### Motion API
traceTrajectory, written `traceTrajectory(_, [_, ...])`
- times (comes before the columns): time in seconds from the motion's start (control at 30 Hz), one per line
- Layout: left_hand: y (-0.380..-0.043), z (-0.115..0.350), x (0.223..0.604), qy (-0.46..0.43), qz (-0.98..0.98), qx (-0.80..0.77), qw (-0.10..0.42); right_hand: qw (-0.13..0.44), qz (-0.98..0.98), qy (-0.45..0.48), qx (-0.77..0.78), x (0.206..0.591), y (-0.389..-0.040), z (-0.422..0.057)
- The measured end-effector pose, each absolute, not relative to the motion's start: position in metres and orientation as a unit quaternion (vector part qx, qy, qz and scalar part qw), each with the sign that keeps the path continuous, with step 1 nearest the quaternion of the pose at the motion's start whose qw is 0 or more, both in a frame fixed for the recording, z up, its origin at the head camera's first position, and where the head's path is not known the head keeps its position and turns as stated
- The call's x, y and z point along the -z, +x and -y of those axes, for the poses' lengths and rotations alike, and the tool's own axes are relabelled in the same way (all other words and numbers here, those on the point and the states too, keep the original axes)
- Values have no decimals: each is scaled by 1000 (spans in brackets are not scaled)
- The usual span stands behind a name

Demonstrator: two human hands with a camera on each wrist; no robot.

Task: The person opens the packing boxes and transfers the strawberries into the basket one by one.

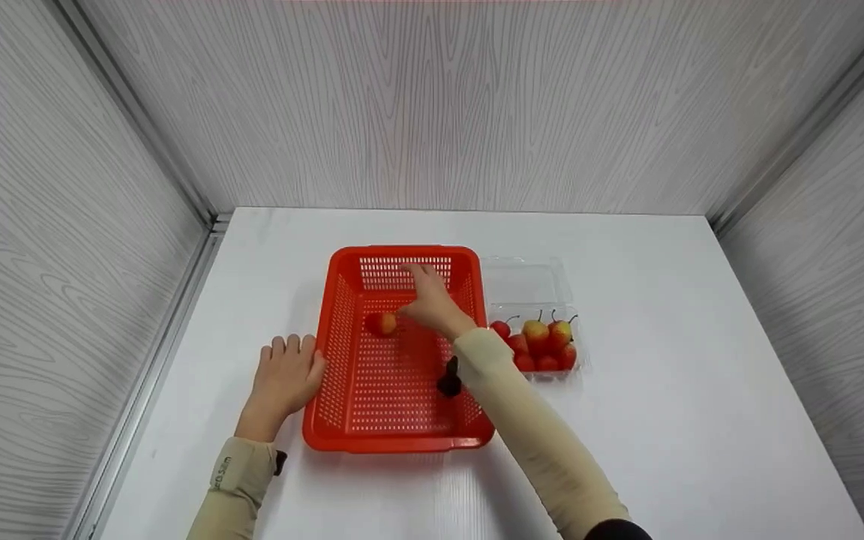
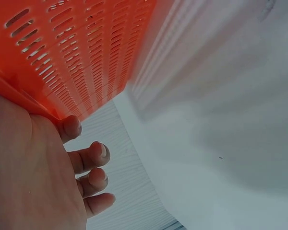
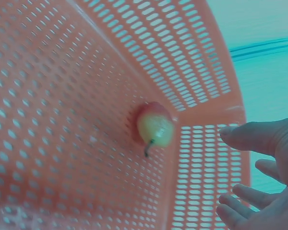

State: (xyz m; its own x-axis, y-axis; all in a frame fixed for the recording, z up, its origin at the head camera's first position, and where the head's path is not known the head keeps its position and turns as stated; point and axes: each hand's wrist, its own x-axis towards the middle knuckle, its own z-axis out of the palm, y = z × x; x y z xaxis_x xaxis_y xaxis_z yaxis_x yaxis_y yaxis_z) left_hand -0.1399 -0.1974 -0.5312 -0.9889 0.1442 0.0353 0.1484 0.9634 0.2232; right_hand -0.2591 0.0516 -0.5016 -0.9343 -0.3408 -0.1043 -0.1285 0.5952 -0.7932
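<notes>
A red plastic basket [image 1: 402,442] with slotted walls stands on the white table. My left hand [image 1: 287,377] holds its left rim, thumb at the rim and the other fingers [image 2: 97,155] loosely bent outside. The thumb is hidden in the left wrist view. Above the basket's far half, my right hand [image 1: 432,304] has its fingers spread and nothing in it. One red-and-yellow, pear-like fruit [image 3: 155,125] with a dark stem lies on the basket floor, left of that hand in the head view.
Right of the basket is a clear plastic clamshell box [image 1: 582,352], its lid [image 1: 526,279] folded back. Several red and yellow fruits [image 1: 541,341] with stems fill it. Pale wood-grain panels [image 1: 432,105] enclose the table at the back and both sides.
</notes>
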Motion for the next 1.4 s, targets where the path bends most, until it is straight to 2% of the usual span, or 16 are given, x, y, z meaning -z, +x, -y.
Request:
traceTrajectory(0.2, [-138, 201, 532, -67, 990, 124, -3, 76, -887, -150, 429, 489, -262, -63])
traceTrajectory(0.47, [-138, 205, 533, -67, 989, 132, -4, -37, -873, -209, 439, 476, -268, -91])
traceTrajectory(0.77, [-140, 205, 532, -68, 989, 135, -4, -120, -861, -196, 454, 477, -270, -130])
traceTrajectory(1.0, [-140, 200, 532, -70, 989, 129, 3, -122, -855, -172, 473, 496, -266, -166])
traceTrajectory(1.4, [-141, 199, 535, -71, 989, 128, -9, -75, -861, -122, 488, 532, -247, -203])
